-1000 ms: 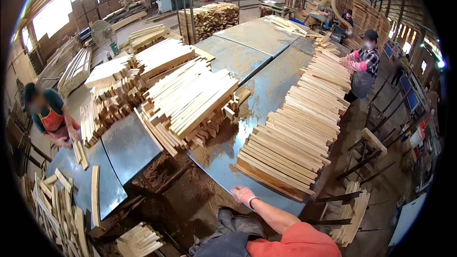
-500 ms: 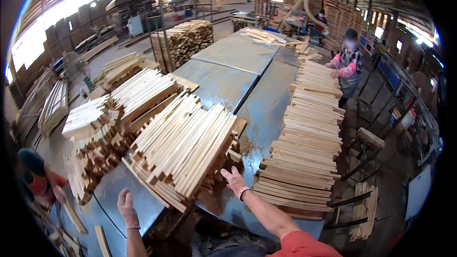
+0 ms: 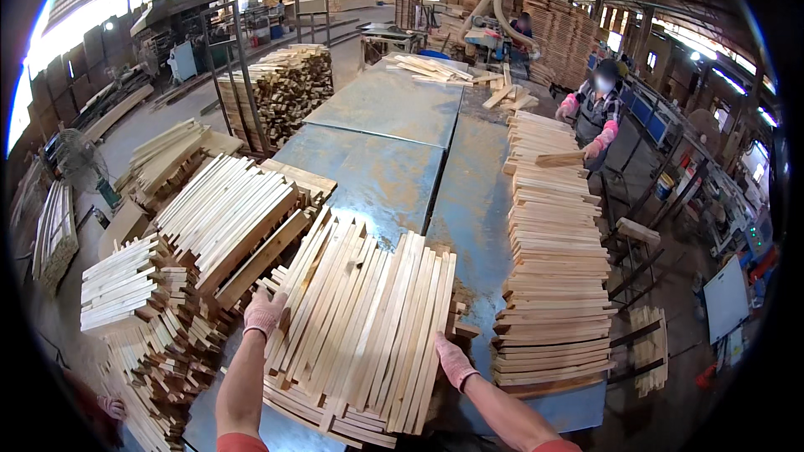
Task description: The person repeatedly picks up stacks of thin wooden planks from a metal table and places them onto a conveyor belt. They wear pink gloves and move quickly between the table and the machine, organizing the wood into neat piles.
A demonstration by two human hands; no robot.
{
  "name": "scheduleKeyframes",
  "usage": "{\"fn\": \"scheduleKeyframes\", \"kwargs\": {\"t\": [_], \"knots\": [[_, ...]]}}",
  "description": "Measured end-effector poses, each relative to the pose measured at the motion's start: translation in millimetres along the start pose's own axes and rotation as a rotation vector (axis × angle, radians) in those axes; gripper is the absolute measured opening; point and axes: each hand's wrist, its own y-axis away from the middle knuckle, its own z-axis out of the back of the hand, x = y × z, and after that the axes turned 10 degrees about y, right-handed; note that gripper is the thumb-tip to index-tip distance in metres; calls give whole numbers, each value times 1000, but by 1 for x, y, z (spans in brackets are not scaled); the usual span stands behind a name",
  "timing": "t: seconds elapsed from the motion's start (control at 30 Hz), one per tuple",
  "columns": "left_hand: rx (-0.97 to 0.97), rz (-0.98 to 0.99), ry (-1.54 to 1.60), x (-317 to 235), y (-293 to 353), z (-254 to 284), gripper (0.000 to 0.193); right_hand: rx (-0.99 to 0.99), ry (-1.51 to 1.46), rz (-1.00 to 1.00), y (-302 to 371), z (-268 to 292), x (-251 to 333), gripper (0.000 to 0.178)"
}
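A broad stack of pale wooden strips [image 3: 360, 318] lies in front of me on the metal-topped table [image 3: 373, 176], its top layer side by side. My left hand [image 3: 265, 313], in a pinkish knit glove, rests against the stack's left edge, fingers apart. At the opposite edge my right hand [image 3: 454, 362], gloved alike, lies along the outermost strip with its fingers stretched out. Both hands touch the stack from its sides; parts of the right fingers are hidden by the strips.
A long row of wooden strips [image 3: 553, 268] runs along the table's right side; a person [image 3: 599, 105] in pink gloves handles its far end. More stacked strips [image 3: 226, 218] stand at left. Loose boards [image 3: 431, 69] lie at the far end. Another person's hand [image 3: 112, 407] shows at lower left.
Both my hands have come to the sides of the near stack; before, they were apart from it. My view has turned. The far person's hands have spread apart.
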Motion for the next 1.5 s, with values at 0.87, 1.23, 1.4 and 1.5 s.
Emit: {"fn": "scheduleKeyframes", "kwargs": {"t": [0.87,1.23,1.4,1.5], "knots": [[257,-327,-157,23,-9,-20,85,-13,-357,-376,-15,50,13,74],[655,36,971,10,-5,-20,68,-28,-288,-355,-15,39,28,68],[718,213,1071,18,-24,-30,68,6,-304,-351,-13,41,29,56],[765,237,1066,29,-30,-45,73,-16,-288,-300,-10,44,25,48]]}}
